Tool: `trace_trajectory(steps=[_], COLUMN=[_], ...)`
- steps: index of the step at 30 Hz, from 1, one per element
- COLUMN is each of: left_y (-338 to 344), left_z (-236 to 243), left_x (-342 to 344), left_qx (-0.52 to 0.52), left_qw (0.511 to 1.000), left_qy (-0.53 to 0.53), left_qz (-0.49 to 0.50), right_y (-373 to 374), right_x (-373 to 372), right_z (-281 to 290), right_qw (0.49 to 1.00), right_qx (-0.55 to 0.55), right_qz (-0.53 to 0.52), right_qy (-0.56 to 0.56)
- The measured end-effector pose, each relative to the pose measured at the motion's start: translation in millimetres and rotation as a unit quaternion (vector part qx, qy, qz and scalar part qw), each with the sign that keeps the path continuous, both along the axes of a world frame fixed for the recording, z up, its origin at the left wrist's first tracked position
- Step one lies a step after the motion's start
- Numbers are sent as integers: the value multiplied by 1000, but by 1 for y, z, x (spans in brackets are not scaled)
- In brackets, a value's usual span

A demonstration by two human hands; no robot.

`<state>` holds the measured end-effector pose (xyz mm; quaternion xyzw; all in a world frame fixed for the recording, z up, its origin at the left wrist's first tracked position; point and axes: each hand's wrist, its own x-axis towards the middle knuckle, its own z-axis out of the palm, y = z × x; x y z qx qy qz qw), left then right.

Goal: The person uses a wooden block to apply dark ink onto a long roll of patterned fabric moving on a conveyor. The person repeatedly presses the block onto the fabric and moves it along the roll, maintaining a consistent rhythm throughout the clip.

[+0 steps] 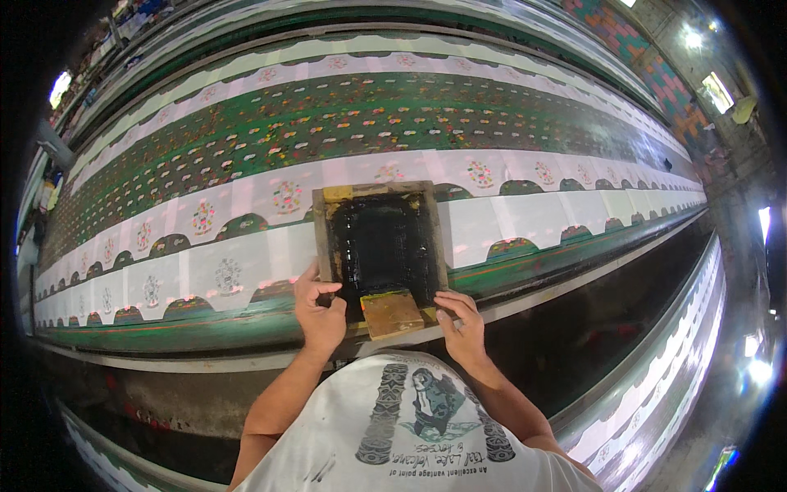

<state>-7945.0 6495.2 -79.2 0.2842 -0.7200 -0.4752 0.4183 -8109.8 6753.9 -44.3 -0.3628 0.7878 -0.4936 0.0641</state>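
Observation:
In front of me, over the near edge of the long printing table, is a wooden screen-printing frame (441, 234) with black ink inside its mesh. My left hand (321, 313) is closed on the frame's left side near the lower corner, thumb and forefinger bent. Opposite it, my right hand (463, 322) grips the lower right corner with curled fingers. Between them a wooden squeegee (392, 315), stained yellowish brown, rests tilted at the frame's near end; its lower edge is out of sight. Under and beside the frame lie white fabric pieces (180, 275).
Fabric pieces to the left carry black outline prints (228, 277). A farther row has colourful round prints (479, 174). The green table (270, 314) ends at a pale rail (197, 363) close to my body. Another table with white pieces (648, 410) stands to the right.

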Motion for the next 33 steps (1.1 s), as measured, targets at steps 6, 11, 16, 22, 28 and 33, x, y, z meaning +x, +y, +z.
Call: trace_trajectory(steps=[6,11,16,22,28,33], left_y=[69,111,123,125,129,129], left_z=[-15,-25,-30,-39,-33,-28], left_x=[-84,-130,-150,-152,-160,-162], left_qx=[-4,37,63,98,131,153], left_qw=[999,998,997,994,991,988], left_qy=[42,56,43,35,26,-10], left_qz=[-4,4,15,20,13,17], right_y=[64,106,124,100,66,56], right_x=[-79,-130,-150,-150,-152,-172], right_z=[-1,6,11,34,53,66], right_qw=[999,999,992,957,907,878], right_qx=[-6,8,40,72,142,189], right_qz=[-8,11,55,213,294,351], right_qy=[36,39,102,183,267,265])
